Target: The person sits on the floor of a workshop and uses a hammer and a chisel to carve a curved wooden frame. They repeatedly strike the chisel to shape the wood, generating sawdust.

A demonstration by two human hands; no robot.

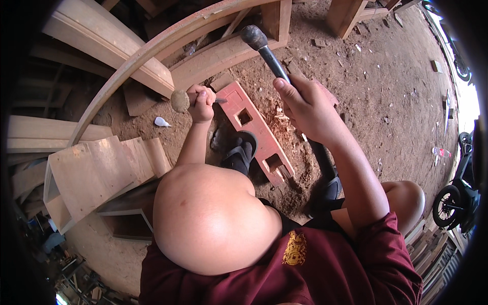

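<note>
My left hand (202, 104) is closed round the handle of a chisel (180, 101), whose broad, worn butt sticks out to the left. The chisel's short dark blade reaches the far left edge of a reddish wooden board (246, 134) lying on the ground. Two square holes are cut through the board, one near its middle and one at its near end. In my right hand (310, 109) is a dark hammer (254, 38), raised above the far side of the board with its rounded head pointing up and away. Hammer and chisel are apart.
Wood chips (282, 119) litter the dirt beside the board. My left foot in a dark sandal (246, 145) is against it. A curved wooden strip (137, 61) arches over at left, near timber frames (117, 40) and stacked plywood (96, 168). A motorbike (452, 203) stands far right.
</note>
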